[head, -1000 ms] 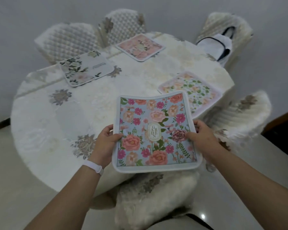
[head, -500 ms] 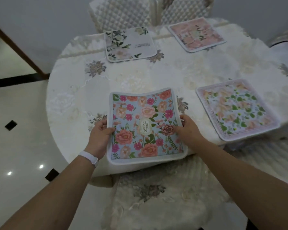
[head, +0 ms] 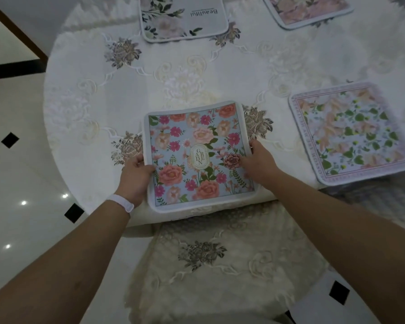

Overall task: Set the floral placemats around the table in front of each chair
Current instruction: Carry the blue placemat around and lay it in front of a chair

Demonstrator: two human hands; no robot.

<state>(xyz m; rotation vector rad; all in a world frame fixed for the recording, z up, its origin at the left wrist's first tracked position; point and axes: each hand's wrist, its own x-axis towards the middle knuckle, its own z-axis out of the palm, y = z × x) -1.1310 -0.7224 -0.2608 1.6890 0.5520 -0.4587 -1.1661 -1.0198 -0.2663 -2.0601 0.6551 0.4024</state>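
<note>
A blue floral placemat (head: 197,136) with pink and peach roses and a "Garden" label lies at the near edge of the round table (head: 91,108), which is covered by a white embroidered cloth. My left hand (head: 136,176) grips its left edge and my right hand (head: 257,162) grips its right edge. The mat's far edge curls up slightly. Three other placemats lie on the table: a pale one with green leaves (head: 351,132) at the right, a grey-white "Beautiful" one (head: 182,17) at the far side, and a pink one (head: 306,8) at the far right.
A chair with a cream embroidered cover (head: 208,265) stands directly below the blue mat, between my arms. Another covered chair (head: 384,202) sits at the right. Glossy white floor tiles with black diamonds (head: 9,140) lie to the left.
The blue placemat has come down from the air onto the table's near edge, still held at both sides. My head has moved closer and over the table.
</note>
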